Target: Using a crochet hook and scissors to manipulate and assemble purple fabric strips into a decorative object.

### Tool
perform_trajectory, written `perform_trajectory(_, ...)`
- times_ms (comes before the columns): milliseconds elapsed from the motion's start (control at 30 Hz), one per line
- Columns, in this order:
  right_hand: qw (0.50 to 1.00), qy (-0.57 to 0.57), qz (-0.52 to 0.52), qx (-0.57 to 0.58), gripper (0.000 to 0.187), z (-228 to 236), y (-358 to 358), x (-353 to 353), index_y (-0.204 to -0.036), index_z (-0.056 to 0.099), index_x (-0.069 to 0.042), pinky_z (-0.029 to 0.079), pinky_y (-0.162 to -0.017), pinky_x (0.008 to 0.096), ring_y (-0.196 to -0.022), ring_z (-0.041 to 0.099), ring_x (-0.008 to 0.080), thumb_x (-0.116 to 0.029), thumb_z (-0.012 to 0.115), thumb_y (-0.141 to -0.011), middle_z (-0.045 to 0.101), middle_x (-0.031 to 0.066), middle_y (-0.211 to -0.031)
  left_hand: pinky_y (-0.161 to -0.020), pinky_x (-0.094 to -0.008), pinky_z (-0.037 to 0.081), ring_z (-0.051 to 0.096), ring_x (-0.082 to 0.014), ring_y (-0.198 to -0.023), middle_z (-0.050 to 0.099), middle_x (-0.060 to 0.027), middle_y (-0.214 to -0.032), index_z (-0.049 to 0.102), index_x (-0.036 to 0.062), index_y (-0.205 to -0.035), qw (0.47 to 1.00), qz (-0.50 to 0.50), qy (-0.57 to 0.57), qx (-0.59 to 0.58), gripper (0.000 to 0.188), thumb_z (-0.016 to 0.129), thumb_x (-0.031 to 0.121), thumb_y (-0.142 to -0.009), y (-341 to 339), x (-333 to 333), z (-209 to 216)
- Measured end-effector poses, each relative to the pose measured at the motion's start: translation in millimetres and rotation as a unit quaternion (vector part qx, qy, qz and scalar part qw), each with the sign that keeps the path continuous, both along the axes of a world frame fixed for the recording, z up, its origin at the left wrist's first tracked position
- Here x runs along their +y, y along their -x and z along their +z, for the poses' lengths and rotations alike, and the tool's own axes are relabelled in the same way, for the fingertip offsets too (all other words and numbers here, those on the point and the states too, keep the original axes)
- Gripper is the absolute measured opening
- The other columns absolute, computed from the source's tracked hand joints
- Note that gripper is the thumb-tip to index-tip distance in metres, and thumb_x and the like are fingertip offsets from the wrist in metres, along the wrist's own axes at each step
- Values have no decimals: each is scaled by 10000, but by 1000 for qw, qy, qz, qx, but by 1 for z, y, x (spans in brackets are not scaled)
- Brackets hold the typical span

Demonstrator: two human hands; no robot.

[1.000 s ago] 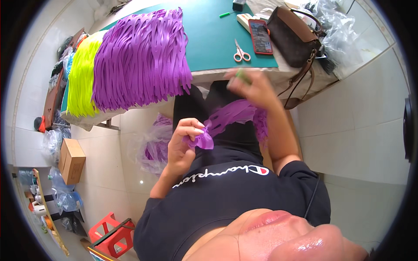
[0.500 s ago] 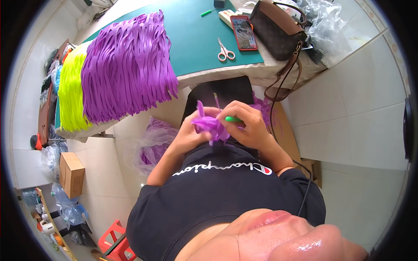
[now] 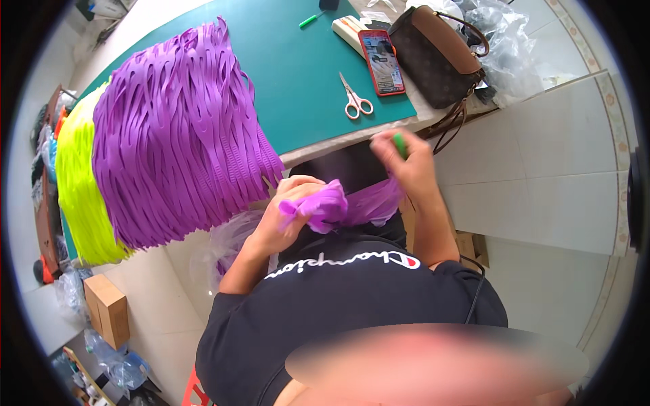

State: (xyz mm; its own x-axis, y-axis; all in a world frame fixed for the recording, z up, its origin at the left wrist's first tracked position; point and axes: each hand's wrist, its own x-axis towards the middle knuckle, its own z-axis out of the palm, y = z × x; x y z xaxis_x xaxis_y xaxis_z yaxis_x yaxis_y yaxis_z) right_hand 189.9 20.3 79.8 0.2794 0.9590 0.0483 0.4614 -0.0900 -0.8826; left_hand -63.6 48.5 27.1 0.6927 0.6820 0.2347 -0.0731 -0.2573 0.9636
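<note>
Just below the green table (image 3: 298, 74), the left hand (image 3: 288, 210) squeezes a purple strip bunch (image 3: 338, 203) while the right hand (image 3: 399, 159) pinches a small green thing (image 3: 400, 145).

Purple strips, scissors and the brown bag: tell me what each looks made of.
Purple strips: likely soft rubber or silicone, matte; they drape limply over the table edge and bunch in the left hand.
Scissors: shiny metal blades, pale loops that look plastic.
Brown bag: leather or imitation, smooth with a faint sheen and tan trim.
</note>
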Motion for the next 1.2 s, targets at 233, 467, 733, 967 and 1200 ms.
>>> perform_trajectory(233, 976, -15, -82, -200, 274, -10, -37, 46, -923, 658, 13, 437, -576, 297, -600, 526, 115, -257, 628, -891, 614, 94, -661, -1023, -368, 354, 501, -284, -1189, 533, -156, -1283, 513, -32, -1264, 983, -96, 143, -70, 413, 441, 230, -953, 31, 7, -12)
perform_trajectory(467, 961, -184, -46, -202, 254, -19, -44, 88, -1111, 627, -32, 473, -638, 337, -655, 617, 172, -127, 542, -890, 664, 79, -725, -1062, -362, 308, 478, -281, -1231, 492, -197, -1331, 375, -85, -1361, 867, -175, 432, -178, 699, 535, 383, -866, 27, 16, -14)
perform_trajectory(733, 923, 10, -58, -380, 474, -39, -135, 188, -1318, 500, -322, 498, -735, 434, -807, 632, 375, -156, 477, -875, 628, 246, -852, -980, -376, 413, 552, -275, -1131, 558, -192, -1218, 458, -54, -1263, 837, -62, 489, -238, 575, 645, 272, -828, -4, -1, -19)
perform_trajectory(967, 919, 23, -24, -392, 501, -48, -140, 197, -1337, 473, -348, 494, -743, 459, -810, 630, 385, -159, 476, -873, 638, 234, -860, -926, -402, 470, 612, -280, -1016, 609, -199, -1066, 493, -47, -1167, 843, 79, 466, -256, 374, 604, 154, -872, -25, -18, -18)
perform_trajectory(1200, 931, -3, -30, -363, 495, -40, -141, 194, -1334, 485, -321, 487, -724, 474, -762, 621, 398, -152, 479, -868, 624, 255, -820, -905, -384, 488, 625, -270, -990, 621, -194, -1047, 476, -36, -1180, 863, 108, 422, -254, 468, 681, 160, -808, -29, -21, -8)
